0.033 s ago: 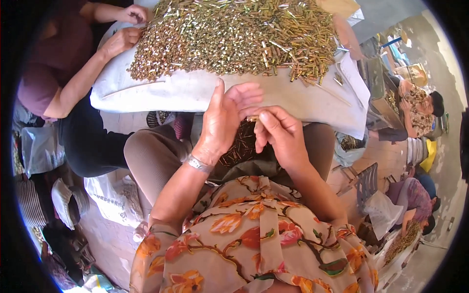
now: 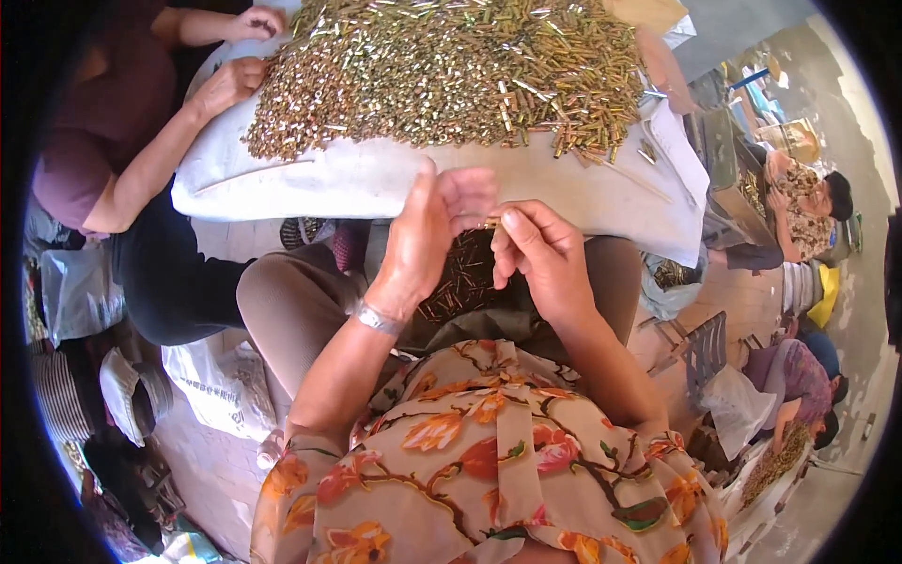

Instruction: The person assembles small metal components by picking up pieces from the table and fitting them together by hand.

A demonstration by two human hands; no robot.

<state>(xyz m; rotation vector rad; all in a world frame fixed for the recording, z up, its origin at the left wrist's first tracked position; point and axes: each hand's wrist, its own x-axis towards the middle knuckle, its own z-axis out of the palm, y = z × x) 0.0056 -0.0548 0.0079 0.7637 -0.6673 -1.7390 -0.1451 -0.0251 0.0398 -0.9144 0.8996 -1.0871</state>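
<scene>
My right hand (image 2: 540, 249) pinches a small brass-coloured metal piece (image 2: 492, 223) between thumb and fingertips, above my lap. Its exact kind is too small to make out. Facing it, my left hand (image 2: 423, 235) is held up with the thumb raised and the fingers stretched out, slightly smeared by motion. Those fingers are close to the piece; whether they touch it I cannot tell. Beneath both hands, a dark container or cloth (image 2: 460, 324) in my lap holds several thin metal pieces. On the white-covered table (image 2: 291, 193) ahead lies a large heap of small brass-coloured metal parts (image 2: 413, 85).
A co-worker's hand (image 2: 230, 85) touches the heap's left edge. Thin sticks (image 2: 634, 179) lie on the cover at right and left. White bags (image 2: 221, 385) stand on the floor at left, a bluish bag (image 2: 676, 287) below the table's right corner. Other people sit at far right.
My left fingers and thumb have shifted slightly down. My right hand stays nearly in place, still pinching the small metal piece.
</scene>
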